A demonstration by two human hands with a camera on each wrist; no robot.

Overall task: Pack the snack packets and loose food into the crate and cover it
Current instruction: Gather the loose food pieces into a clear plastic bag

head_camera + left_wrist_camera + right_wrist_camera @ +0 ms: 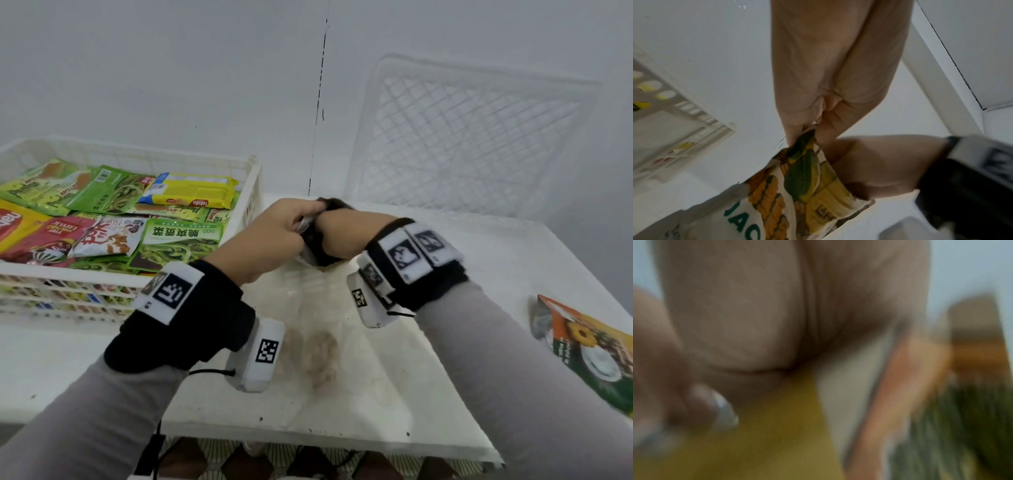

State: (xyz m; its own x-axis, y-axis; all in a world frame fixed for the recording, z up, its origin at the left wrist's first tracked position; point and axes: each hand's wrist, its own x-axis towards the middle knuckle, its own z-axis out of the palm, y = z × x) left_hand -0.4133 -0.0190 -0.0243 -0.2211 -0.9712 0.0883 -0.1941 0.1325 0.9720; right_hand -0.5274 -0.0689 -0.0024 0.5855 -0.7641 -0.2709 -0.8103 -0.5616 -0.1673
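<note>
Both hands meet over the middle of the white table (394, 394) on one snack packet (322, 250), which looks dark from the head view. In the left wrist view the packet (803, 178) shows a corn picture and green letters. My left hand (308, 212) pinches its top edge between thumb and fingers (801, 123). My right hand (330, 233) grips the packet from the right side (879, 162). The right wrist view is blurred, with yellow and green wrapper (777, 434) under the fingers. The white crate (251, 192) at the left holds several snack packets.
A white lattice lid (462, 137) leans against the wall at the back right. An orange and green packet (589, 349) lies at the table's right edge. A brownish stain (322, 353) marks the table below the hands. The table's front edge (308, 435) is near.
</note>
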